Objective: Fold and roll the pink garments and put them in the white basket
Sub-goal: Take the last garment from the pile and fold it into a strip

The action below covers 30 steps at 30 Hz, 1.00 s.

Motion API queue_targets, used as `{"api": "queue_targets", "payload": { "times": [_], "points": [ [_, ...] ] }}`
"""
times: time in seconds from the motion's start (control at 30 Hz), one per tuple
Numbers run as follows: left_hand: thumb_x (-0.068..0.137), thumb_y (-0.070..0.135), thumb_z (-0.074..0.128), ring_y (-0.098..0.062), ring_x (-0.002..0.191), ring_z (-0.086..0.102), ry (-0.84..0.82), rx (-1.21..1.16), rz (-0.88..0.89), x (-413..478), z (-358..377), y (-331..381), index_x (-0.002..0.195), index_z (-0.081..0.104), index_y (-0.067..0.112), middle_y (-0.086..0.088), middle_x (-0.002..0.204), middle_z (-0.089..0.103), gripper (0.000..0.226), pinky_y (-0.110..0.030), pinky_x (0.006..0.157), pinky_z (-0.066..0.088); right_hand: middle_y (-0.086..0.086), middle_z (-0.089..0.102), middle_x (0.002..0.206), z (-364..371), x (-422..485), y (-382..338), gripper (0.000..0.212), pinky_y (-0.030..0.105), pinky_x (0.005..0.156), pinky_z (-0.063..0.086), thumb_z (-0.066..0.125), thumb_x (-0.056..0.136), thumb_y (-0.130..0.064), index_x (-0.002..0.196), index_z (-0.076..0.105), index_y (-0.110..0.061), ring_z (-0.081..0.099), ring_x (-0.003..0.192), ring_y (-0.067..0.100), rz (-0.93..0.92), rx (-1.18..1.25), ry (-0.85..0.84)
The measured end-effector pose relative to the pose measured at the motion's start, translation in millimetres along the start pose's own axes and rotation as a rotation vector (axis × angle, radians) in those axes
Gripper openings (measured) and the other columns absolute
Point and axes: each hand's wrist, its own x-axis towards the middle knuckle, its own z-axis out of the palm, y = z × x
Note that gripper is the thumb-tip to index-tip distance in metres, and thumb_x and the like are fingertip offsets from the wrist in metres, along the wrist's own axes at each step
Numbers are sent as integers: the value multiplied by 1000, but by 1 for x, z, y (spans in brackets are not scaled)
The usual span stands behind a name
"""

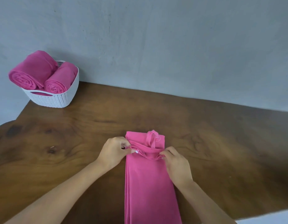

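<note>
A pink garment lies folded into a long narrow strip on the wooden table, running from the near edge away from me. My left hand pinches its left edge near the far end, where the layers bunch up. My right hand pinches the right edge at the same fold. A short flap and a strap of the garment stick out beyond my fingers. The white basket stands at the far left corner, holding two rolled pink garments side by side, with more pink showing through its handle slot.
The brown wooden table meets a grey wall at the back. Its left side has a curved edge near the basket, and its right front corner ends at the lower right.
</note>
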Motion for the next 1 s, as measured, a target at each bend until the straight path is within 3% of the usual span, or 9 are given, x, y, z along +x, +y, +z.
{"api": "queue_targets", "payload": {
  "times": [0.17,0.3,0.4,0.57,0.7,0.83,1.0],
  "points": [
    [74,35,89,-10,76,66,25,16,-34,-38,21,14,65,73,25,12,75,70,21,-33,79,56,-11,56,93,0,-44,11,12,32,47,50,77,85,-16,93,70,-22,61,59,16,1,115,36],
    [69,37,92,-15,71,66,52,25,-123,-76,42,32,63,72,22,8,74,71,26,-39,74,56,-11,56,95,-6,-86,24,3,39,55,53,68,93,-25,95,71,-25,63,67,16,-8,196,13],
    [69,36,92,-15,68,66,65,35,-160,-104,59,50,64,74,19,6,70,72,26,-34,69,55,-11,57,95,-12,-117,30,4,36,58,53,69,93,-31,91,71,-28,63,72,11,9,246,12],
    [67,31,94,-3,58,59,98,47,-191,-164,93,71,60,73,20,10,65,70,25,-20,59,46,-12,55,93,-21,-183,43,7,36,56,51,70,92,-31,87,67,-27,61,69,9,-21,326,42],
    [68,28,94,-6,60,57,127,30,-211,-206,113,81,59,71,19,6,68,70,27,-28,62,49,-12,54,87,-30,-226,52,22,30,52,46,57,95,-44,84,64,-26,58,64,11,-142,270,68],
    [70,27,93,-24,71,65,114,59,-210,-239,126,89,61,71,16,1,73,71,26,-36,67,53,-13,55,81,-39,-260,60,38,27,54,43,42,97,-51,80,62,-24,58,64,14,-301,145,114],
    [67,37,92,-16,69,61,120,11,-183,-249,111,117,61,74,22,-5,74,72,24,-31,67,49,-10,57,76,-91,-247,58,24,26,59,38,55,94,-35,76,60,-20,52,69,13,-349,153,240]
  ]
}}
